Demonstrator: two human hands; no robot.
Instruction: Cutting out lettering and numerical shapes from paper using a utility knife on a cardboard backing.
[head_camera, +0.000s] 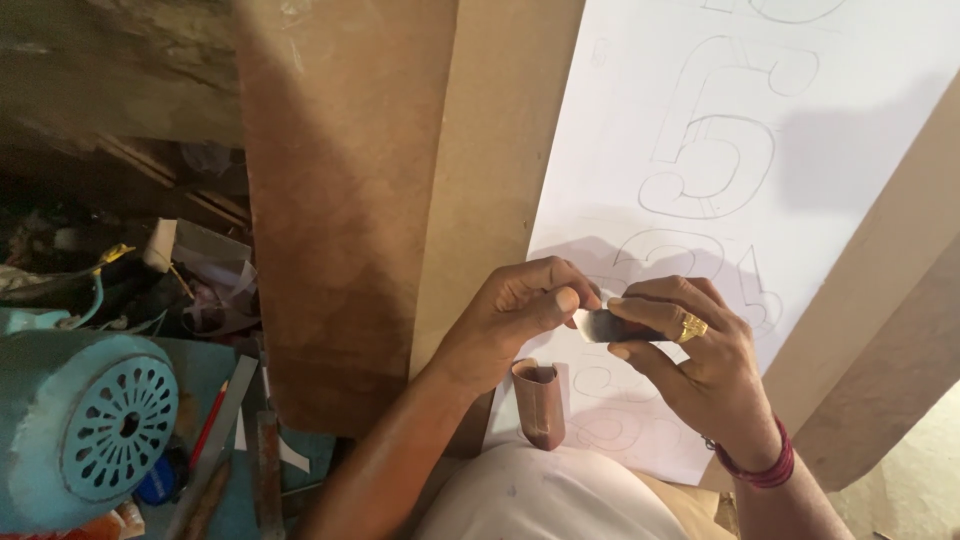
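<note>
White paper (860, 150), the largest thing in view, was laid over a tan board (500, 150), and big outlined figures were pencilled on it. A broad brown plank (340, 200) was stood beside the board. At the lower left, a round teal motor housing (85, 420) with a slotted grille was seen among clutter, with a red pencil (212, 422) lying near it.

Over the lower part of the paper both hands were brought together. A small eraser (600, 325), pale with a dark end, was pinched between thumb and forefinger of the left hand (510, 320) and was also gripped by the curled fingers of the right hand (700, 370), on which a gold ring (692, 327) was worn. The eraser was held just above the sheet; whether it touched the paper could not be told. A small brown sleeve (538, 402) was stood upright near the left wrist, at the sheet's lower edge.

By judgement, the dark end could smudge the paper if rubbed on it, since it looked dirty. The sleeve could be tipped over by the left wrist, being so close. The drawn lines under the hands could be smeared by a resting palm.
</note>
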